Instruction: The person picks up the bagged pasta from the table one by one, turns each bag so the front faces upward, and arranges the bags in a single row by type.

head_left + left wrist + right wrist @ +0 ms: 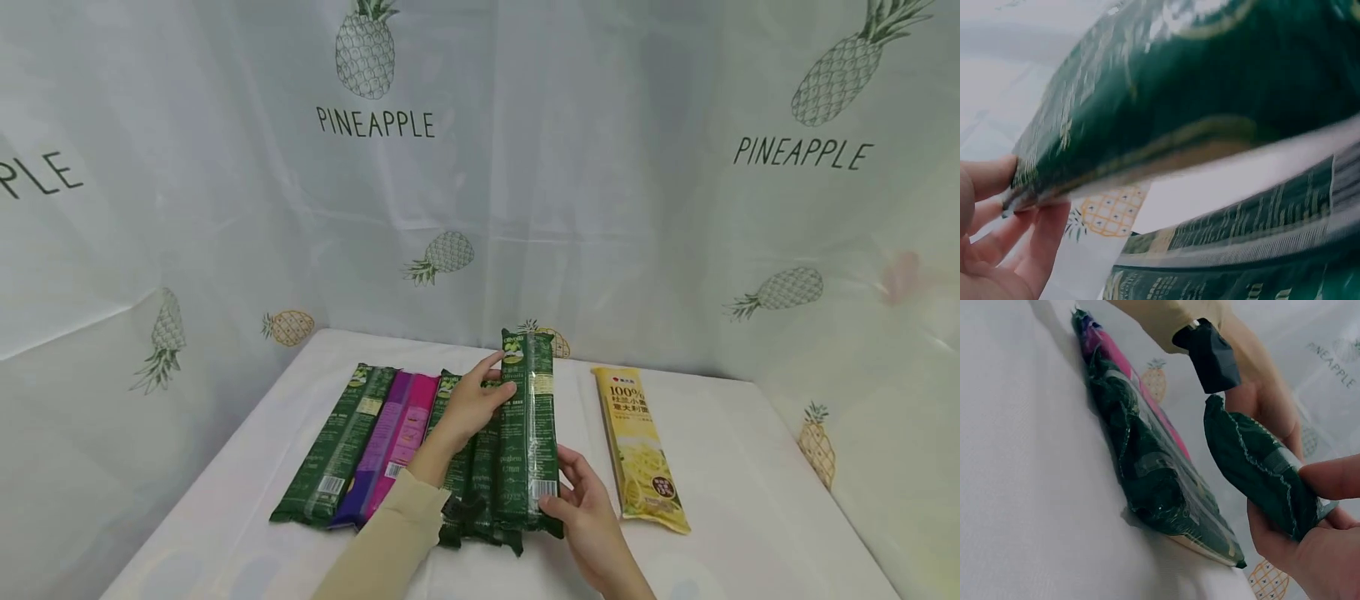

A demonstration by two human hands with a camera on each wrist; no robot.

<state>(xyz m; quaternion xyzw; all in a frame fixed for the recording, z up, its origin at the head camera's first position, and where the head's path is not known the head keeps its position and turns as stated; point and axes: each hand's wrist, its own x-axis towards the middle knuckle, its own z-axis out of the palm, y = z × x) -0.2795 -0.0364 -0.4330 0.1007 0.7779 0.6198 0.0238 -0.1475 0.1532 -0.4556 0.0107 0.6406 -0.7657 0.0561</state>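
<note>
A green spaghetti packet (527,433) is held up off the table, tilted, with its seam and barcode facing me. My left hand (471,402) pinches its upper left edge; in the left wrist view the thumb lies on one face and the fingers (1047,240) on the other. My right hand (591,510) grips the lower right corner, thumb in front near the barcode. Behind and below it, more green spaghetti packets (486,467) lie on the table, partly hidden by the held packet and my left arm. The right wrist view shows the held packet's (1254,462) end apart from those below.
To the left lie a pink and purple packet (397,433) and another green packet (337,442), side by side. A yellow pasta packet (641,450) lies to the right on the white tabletop (720,467). Pineapple-print curtains (600,208) enclose the table's back and sides.
</note>
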